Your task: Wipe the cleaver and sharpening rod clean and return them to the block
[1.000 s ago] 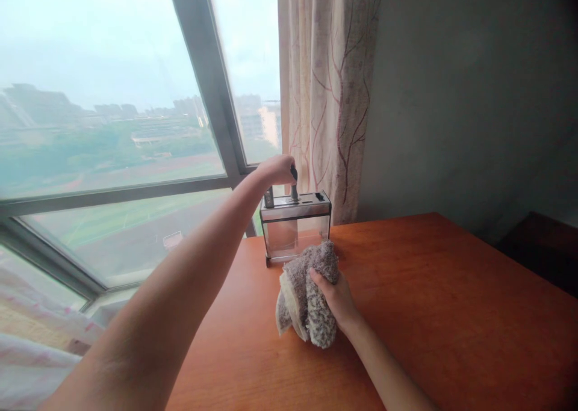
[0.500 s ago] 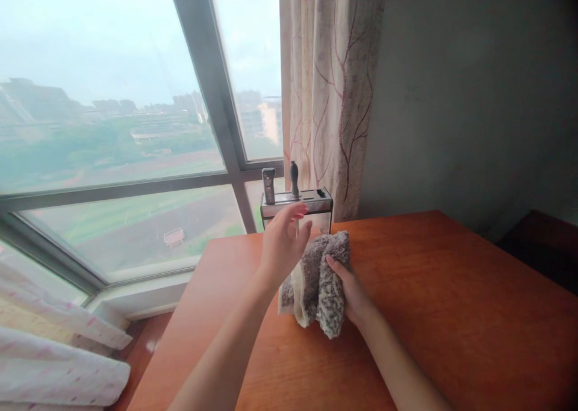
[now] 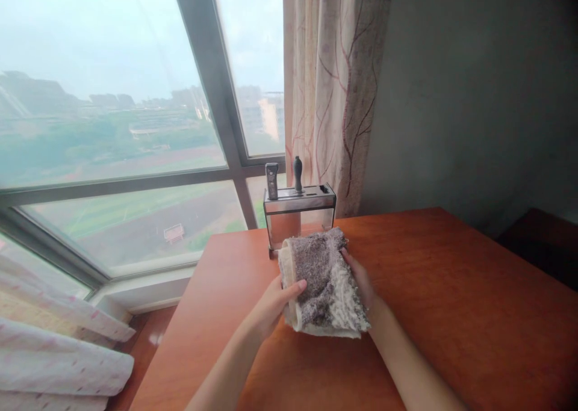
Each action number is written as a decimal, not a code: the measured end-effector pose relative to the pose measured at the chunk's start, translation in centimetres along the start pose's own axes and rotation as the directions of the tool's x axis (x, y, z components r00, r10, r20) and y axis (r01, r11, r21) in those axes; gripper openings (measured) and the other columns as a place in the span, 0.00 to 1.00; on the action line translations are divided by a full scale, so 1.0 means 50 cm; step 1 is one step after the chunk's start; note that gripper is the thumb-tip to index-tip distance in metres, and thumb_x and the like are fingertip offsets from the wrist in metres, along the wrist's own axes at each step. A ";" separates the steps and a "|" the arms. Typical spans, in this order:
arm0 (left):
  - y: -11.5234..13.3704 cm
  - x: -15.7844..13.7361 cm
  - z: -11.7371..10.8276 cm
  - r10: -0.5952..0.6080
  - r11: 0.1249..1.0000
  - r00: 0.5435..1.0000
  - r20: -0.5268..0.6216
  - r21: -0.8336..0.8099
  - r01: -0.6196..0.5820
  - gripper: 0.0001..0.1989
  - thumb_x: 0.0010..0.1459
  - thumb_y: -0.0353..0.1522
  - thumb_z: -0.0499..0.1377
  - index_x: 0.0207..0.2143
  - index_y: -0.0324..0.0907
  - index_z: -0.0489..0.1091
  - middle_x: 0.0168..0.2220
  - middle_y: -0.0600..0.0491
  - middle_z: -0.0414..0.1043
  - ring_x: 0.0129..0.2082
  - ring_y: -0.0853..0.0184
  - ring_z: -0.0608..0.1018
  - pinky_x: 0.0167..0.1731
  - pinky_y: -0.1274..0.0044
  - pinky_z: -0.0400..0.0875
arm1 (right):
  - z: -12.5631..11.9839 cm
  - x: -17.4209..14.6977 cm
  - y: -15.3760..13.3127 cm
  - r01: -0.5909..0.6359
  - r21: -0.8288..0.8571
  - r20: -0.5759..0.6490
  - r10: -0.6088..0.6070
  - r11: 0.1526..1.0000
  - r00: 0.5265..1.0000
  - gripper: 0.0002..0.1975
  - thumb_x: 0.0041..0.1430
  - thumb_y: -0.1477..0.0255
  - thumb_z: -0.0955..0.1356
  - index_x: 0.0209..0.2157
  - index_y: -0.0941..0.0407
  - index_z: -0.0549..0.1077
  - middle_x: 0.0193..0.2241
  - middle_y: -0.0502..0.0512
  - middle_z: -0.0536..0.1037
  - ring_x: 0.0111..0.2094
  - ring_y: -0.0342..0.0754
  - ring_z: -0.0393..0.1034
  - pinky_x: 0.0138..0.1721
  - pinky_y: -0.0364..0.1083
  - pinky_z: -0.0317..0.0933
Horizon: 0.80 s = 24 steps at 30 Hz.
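Note:
A folded shaggy grey-and-white cloth (image 3: 318,272) with a cream bound edge is between my hands, over the brown table. My left hand (image 3: 275,299) grips its left side, thumb on top and the other fingers hidden beneath. On the right side, my right hand (image 3: 361,278) holds the cloth by its edge, with most of the fingers out of sight behind it. Just beyond the cloth stands a clear knife block (image 3: 300,203) with a dark frame. Two dark handles rise from its top, a flat one (image 3: 271,181) and a rounded one (image 3: 298,174).
The brown wooden table (image 3: 433,290) reaches far to the right. A large window (image 3: 112,128) is on the left, a patterned curtain (image 3: 334,86) hangs behind the knife block, and another curtain (image 3: 63,363) lies at lower left. A dark piece of furniture (image 3: 542,236) is at far right.
My left hand has come down from in front of the knife block and taken the cloth's left edge. The cloth, bunched before, is now spread flatter and wider.

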<state>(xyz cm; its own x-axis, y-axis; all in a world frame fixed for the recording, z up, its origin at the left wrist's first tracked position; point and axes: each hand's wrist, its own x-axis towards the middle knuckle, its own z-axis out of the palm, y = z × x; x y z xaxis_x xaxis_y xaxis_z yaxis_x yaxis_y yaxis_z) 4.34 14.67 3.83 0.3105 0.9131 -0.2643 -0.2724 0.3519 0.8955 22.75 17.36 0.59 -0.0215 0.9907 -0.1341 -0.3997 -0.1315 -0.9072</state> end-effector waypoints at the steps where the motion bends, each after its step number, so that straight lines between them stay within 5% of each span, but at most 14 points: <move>1: -0.005 -0.002 -0.003 -0.017 1.000 1.000 -0.023 0.003 0.017 0.20 0.44 0.39 0.68 0.41 0.44 0.74 0.40 0.47 0.78 0.42 0.57 0.79 0.43 0.70 0.73 | 0.001 0.001 -0.001 -0.053 0.010 0.019 0.053 0.999 0.998 0.24 0.55 0.53 0.66 0.45 0.57 0.76 0.32 0.59 0.82 0.40 0.58 0.76 0.44 0.54 0.64; 5: -0.020 -0.003 -0.015 -0.054 0.998 0.988 -0.145 -0.024 0.051 0.20 0.43 0.37 0.68 0.41 0.43 0.73 0.39 0.48 0.78 0.40 0.57 0.79 0.39 0.70 0.74 | 0.006 0.003 -0.011 -0.212 0.054 0.147 0.202 0.976 0.968 0.26 0.54 0.52 0.67 0.46 0.57 0.74 0.34 0.58 0.82 0.41 0.57 0.76 0.45 0.55 0.64; 12: -0.026 -0.002 -0.022 -0.051 0.993 0.987 -0.155 -0.114 0.033 0.21 0.45 0.37 0.68 0.44 0.44 0.71 0.42 0.49 0.78 0.41 0.58 0.80 0.41 0.71 0.74 | -0.010 -0.004 -0.003 -0.064 -0.120 0.080 0.074 0.991 0.994 0.29 0.47 0.68 0.74 0.52 0.50 0.68 0.50 0.53 0.75 0.52 0.52 0.68 0.55 0.52 0.56; 18: -0.033 0.002 -0.033 -0.132 0.976 0.976 -0.171 -0.196 0.097 0.20 0.47 0.38 0.66 0.43 0.43 0.71 0.38 0.47 0.79 0.36 0.58 0.81 0.38 0.71 0.75 | -0.034 0.014 0.009 -0.133 0.046 0.079 0.130 0.990 0.988 0.26 0.44 0.75 0.70 0.49 0.52 0.70 0.42 0.54 0.79 0.41 0.55 0.74 0.43 0.51 0.66; 24: -0.039 0.000 -0.044 -0.271 0.863 0.961 -0.046 -0.454 0.222 0.23 0.53 0.37 0.60 0.48 0.31 0.68 0.35 0.42 0.79 0.36 0.54 0.81 0.39 0.67 0.74 | -0.043 0.024 0.023 -0.199 0.090 0.112 0.189 0.976 0.976 0.25 0.43 0.75 0.67 0.48 0.54 0.70 0.34 0.54 0.80 0.35 0.54 0.76 0.38 0.51 0.68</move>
<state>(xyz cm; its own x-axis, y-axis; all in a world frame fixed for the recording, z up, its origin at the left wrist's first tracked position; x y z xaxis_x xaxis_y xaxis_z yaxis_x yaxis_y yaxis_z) 2.88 14.43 1.32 0.3301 0.7918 -0.5138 -0.5798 0.5997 0.5516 24.22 18.32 -1.45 -0.1986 0.9456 -0.2575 -0.4680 -0.3223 -0.8229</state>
